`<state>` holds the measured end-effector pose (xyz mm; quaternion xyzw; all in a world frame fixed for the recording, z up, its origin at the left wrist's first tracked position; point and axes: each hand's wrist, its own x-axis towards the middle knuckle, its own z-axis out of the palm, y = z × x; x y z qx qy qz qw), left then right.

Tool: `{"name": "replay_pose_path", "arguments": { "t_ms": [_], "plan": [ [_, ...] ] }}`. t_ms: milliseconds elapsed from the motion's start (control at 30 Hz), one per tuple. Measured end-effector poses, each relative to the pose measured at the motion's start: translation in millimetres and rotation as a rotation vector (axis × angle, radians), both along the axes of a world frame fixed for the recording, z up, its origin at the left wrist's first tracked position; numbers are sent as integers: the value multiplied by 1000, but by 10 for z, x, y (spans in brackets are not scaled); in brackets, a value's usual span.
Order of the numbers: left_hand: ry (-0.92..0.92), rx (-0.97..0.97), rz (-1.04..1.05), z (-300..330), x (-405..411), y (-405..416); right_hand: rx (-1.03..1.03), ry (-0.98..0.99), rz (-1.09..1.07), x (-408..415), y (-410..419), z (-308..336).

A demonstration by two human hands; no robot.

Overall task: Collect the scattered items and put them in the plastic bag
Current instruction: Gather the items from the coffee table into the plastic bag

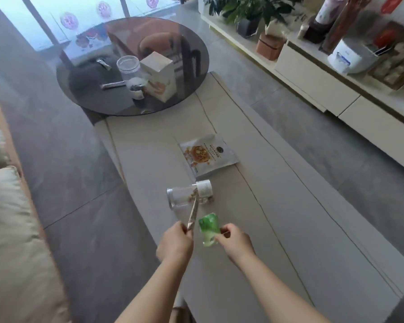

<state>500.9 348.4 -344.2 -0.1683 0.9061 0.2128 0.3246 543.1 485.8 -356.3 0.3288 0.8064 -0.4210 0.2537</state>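
Left hand [176, 241] grips a thin metallic tool [193, 212], likely scissors or tongs (too blurred to tell); its blades point up and away, the tip overlapping the jar beyond. Right hand [234, 238], just beside the left, pinches a small green packet [209, 229] by its near edge between thumb and fingers, held clear of the long beige table [289, 217]. Judgement: both items are lifted for collection, 1 per hand.

Just beyond the 2 hands lies a clear jar [189, 194] on its side, white label toward the right, a little snack mix inside; probably tipped over, so still to be gathered. Farther out sits a flat snack pouch [208, 156], face up. Well beyond, the round dark glass table [184, 89] carries a second jar [128, 67], a carton [160, 76] and 2 stick packets [113, 85].

Plastic bag: not identifiable in view; destination cannot be located.
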Motion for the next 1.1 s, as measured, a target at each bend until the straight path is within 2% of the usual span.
{"name": "replay_pose_path", "arguments": {
  "t_ms": [400, 600, 1100],
  "plan": [
    [-68, 15, 486, 335, 1120, -1436, -13, -40, 390, 458, -1439, 324],
    [-17, 100, 735, 427, 1814, -2152, -18, -47, 560, 815, -2245, 477],
    [56, -1, 1253, 780, 4262, -4002, -188, -86, 953, 2625, -4494, 981]
  ]
}}
